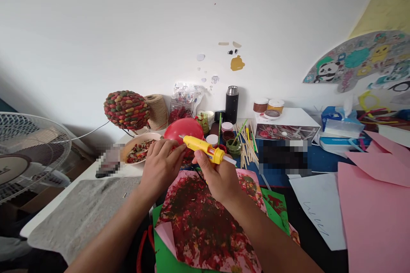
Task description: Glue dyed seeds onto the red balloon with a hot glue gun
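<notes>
A yellow glue gun [205, 150] is gripped in my right hand [221, 175], its nozzle pointing up and left and a pale glue stick poking from its rear. Behind the nozzle shows a round red balloon [183, 129]. My left hand [163, 160] is at the balloon's lower left, its fingers bent and close together near the nozzle; what they hold, if anything, is hidden. Just left of that hand stands a bowl [128, 147] of small coloured pieces. Below both hands lies a pink sheet [208, 222] smeared with dark red and green paint.
A ball covered in coloured pieces [126, 110] and a twine spool [156, 111] stand at the back left. Behind are a black flask [232, 104], paint jars, wooden sticks and a white box [288, 121]. A fan [28, 158] is far left; pink paper [371, 217] lies right.
</notes>
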Demonstrator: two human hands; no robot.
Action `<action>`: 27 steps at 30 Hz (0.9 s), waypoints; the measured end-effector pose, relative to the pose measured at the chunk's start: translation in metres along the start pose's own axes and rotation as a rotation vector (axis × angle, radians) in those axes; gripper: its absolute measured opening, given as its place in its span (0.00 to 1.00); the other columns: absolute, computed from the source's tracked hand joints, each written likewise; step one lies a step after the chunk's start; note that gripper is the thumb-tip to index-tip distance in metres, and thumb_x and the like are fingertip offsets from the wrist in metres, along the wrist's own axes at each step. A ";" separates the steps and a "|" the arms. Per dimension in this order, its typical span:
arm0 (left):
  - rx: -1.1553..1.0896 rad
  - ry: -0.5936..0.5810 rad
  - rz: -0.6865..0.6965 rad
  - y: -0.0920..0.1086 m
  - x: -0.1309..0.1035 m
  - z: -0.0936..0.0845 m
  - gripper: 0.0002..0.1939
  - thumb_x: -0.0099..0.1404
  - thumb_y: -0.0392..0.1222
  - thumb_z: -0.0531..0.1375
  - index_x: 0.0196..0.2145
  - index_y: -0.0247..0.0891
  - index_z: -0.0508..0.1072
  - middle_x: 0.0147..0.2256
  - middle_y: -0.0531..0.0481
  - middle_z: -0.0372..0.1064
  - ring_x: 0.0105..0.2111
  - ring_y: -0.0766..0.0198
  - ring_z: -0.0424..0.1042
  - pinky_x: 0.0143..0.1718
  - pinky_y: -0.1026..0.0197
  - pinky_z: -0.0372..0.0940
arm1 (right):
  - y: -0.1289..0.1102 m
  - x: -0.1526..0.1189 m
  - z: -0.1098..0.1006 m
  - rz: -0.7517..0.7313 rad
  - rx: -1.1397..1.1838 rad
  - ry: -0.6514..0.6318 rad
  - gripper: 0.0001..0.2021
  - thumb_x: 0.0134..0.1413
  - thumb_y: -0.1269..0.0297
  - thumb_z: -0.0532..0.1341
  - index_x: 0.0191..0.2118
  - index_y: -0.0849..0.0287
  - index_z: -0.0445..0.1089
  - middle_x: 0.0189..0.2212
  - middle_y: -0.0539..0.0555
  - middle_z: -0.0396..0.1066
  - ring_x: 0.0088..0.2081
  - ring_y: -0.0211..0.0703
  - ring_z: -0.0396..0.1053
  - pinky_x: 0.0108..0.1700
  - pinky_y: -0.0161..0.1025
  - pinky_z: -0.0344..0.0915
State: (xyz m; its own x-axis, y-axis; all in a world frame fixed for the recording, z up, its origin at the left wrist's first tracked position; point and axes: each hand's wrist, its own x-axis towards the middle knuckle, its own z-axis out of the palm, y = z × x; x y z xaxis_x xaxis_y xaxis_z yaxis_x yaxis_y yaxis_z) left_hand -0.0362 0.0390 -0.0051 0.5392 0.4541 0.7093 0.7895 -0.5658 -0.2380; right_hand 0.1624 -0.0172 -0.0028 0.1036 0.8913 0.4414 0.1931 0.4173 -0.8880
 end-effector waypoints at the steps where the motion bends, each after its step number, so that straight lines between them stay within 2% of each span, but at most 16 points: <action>1: -0.009 -0.001 -0.003 0.000 -0.001 0.000 0.11 0.78 0.39 0.61 0.52 0.42 0.83 0.46 0.39 0.80 0.47 0.45 0.75 0.48 0.45 0.68 | 0.000 0.000 -0.001 0.029 0.039 -0.001 0.28 0.72 0.39 0.58 0.33 0.57 0.80 0.18 0.48 0.67 0.20 0.41 0.66 0.27 0.38 0.64; 4: -0.050 -0.009 -0.023 0.002 -0.004 0.000 0.12 0.77 0.39 0.62 0.53 0.42 0.83 0.43 0.40 0.80 0.45 0.46 0.75 0.48 0.45 0.69 | 0.001 0.002 -0.003 0.098 0.147 0.038 0.30 0.69 0.33 0.59 0.34 0.57 0.80 0.16 0.45 0.61 0.18 0.39 0.62 0.23 0.37 0.60; 9: -0.138 0.008 -0.053 0.003 -0.010 0.000 0.11 0.77 0.37 0.62 0.52 0.42 0.82 0.42 0.42 0.79 0.44 0.49 0.75 0.51 0.45 0.70 | 0.002 0.008 -0.006 0.140 0.260 0.106 0.33 0.65 0.28 0.60 0.31 0.58 0.78 0.16 0.45 0.61 0.18 0.37 0.62 0.22 0.35 0.59; 12: -0.158 0.059 -0.113 0.000 -0.015 -0.001 0.12 0.76 0.37 0.62 0.55 0.43 0.79 0.47 0.41 0.78 0.49 0.47 0.75 0.55 0.43 0.70 | 0.002 0.009 -0.007 0.139 0.252 0.118 0.35 0.65 0.27 0.60 0.30 0.58 0.77 0.14 0.45 0.61 0.17 0.38 0.62 0.22 0.36 0.60; 15: -0.185 0.069 -0.242 -0.002 -0.017 0.002 0.23 0.74 0.43 0.67 0.64 0.44 0.71 0.60 0.35 0.72 0.60 0.39 0.72 0.62 0.36 0.68 | 0.003 0.009 -0.006 0.145 0.233 0.116 0.35 0.64 0.26 0.60 0.31 0.58 0.78 0.14 0.45 0.60 0.17 0.38 0.62 0.21 0.36 0.60; 17: -0.216 0.025 -0.305 -0.003 -0.017 0.005 0.35 0.70 0.48 0.70 0.70 0.44 0.65 0.67 0.31 0.66 0.66 0.34 0.67 0.65 0.32 0.65 | 0.004 0.008 -0.005 0.148 0.233 0.111 0.36 0.64 0.26 0.60 0.31 0.58 0.78 0.14 0.45 0.60 0.17 0.38 0.62 0.21 0.36 0.60; 19: -0.244 -0.024 -0.329 -0.005 -0.015 0.009 0.43 0.68 0.50 0.72 0.73 0.44 0.60 0.71 0.29 0.61 0.69 0.31 0.64 0.68 0.29 0.63 | 0.005 0.007 -0.004 0.150 0.230 0.106 0.35 0.64 0.26 0.60 0.31 0.58 0.78 0.15 0.45 0.60 0.17 0.38 0.62 0.22 0.35 0.60; 22: -0.276 -0.069 -0.364 -0.008 -0.013 0.016 0.46 0.68 0.52 0.72 0.75 0.44 0.57 0.74 0.29 0.57 0.72 0.30 0.61 0.69 0.28 0.61 | 0.007 0.007 -0.004 0.160 0.221 0.111 0.35 0.65 0.27 0.60 0.31 0.59 0.79 0.15 0.45 0.61 0.18 0.38 0.62 0.22 0.35 0.60; 27: -0.423 -0.093 -0.410 -0.019 -0.012 0.019 0.47 0.67 0.52 0.72 0.76 0.46 0.56 0.73 0.32 0.60 0.72 0.35 0.62 0.70 0.31 0.62 | 0.009 0.007 -0.003 0.174 0.225 0.126 0.36 0.64 0.26 0.60 0.31 0.59 0.79 0.15 0.46 0.61 0.18 0.38 0.63 0.21 0.35 0.58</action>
State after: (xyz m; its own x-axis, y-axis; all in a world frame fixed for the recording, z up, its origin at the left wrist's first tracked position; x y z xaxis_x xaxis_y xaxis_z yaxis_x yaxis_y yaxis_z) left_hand -0.0525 0.0576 -0.0215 0.2535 0.7412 0.6216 0.7639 -0.5477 0.3414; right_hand 0.1682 -0.0078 -0.0072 0.2391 0.9297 0.2802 -0.0577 0.3017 -0.9517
